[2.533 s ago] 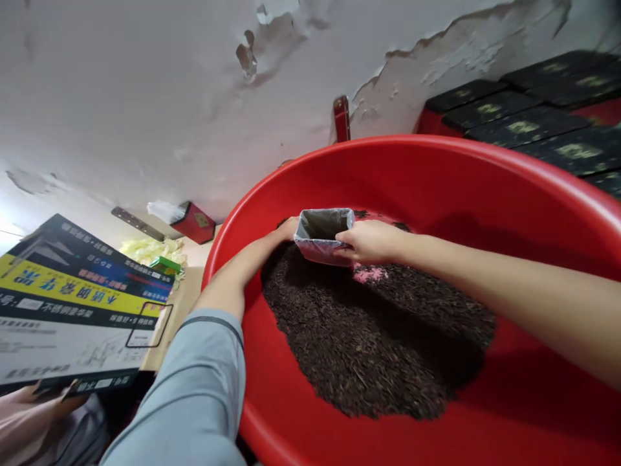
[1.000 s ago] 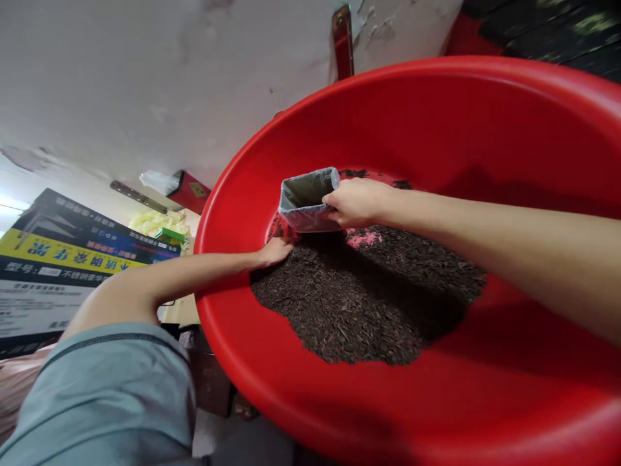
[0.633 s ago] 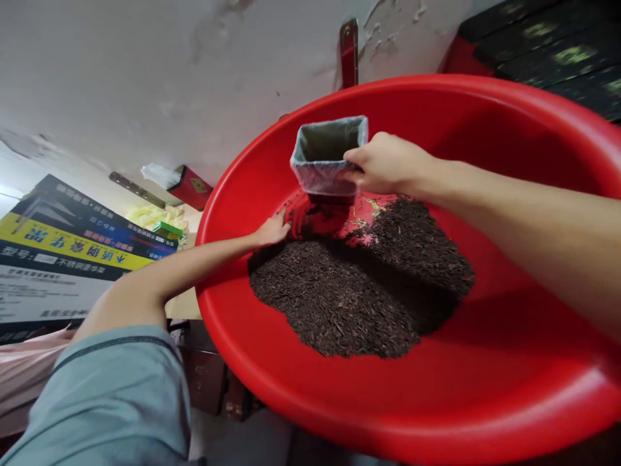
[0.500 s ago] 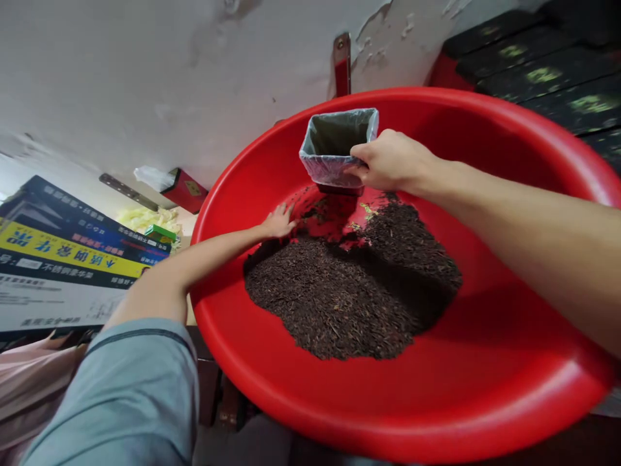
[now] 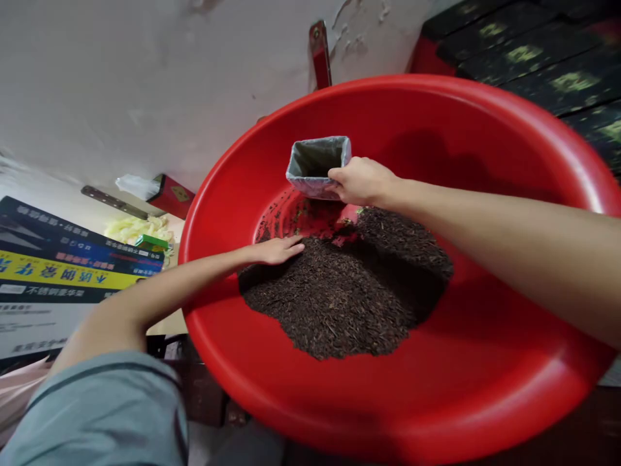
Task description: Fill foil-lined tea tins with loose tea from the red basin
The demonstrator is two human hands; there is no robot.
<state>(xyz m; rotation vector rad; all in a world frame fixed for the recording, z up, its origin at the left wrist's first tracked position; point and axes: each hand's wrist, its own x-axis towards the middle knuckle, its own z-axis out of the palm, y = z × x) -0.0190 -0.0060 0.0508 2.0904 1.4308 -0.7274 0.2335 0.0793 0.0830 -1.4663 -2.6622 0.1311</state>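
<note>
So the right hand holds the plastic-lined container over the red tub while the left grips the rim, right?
The left hand isn't gripping the rim: the head view shows it stretched out inside the red tub, at the dark pile's edge. The right hand does hold the plastic-lined container over the tub.

1. I see a carton (image 5: 58, 275), its lettering upside down to me.
2. Behind the carton I have the wall (image 5: 145, 77), paint peeling.
3. Just past the carton's far edge: a green packet (image 5: 151, 243), a pale heap (image 5: 130, 228), a metal strip (image 5: 114, 202) and a red box (image 5: 175, 196).
4. Well right of the carton I see a red bracket (image 5: 320, 57), then black boxes (image 5: 524, 58).
</note>
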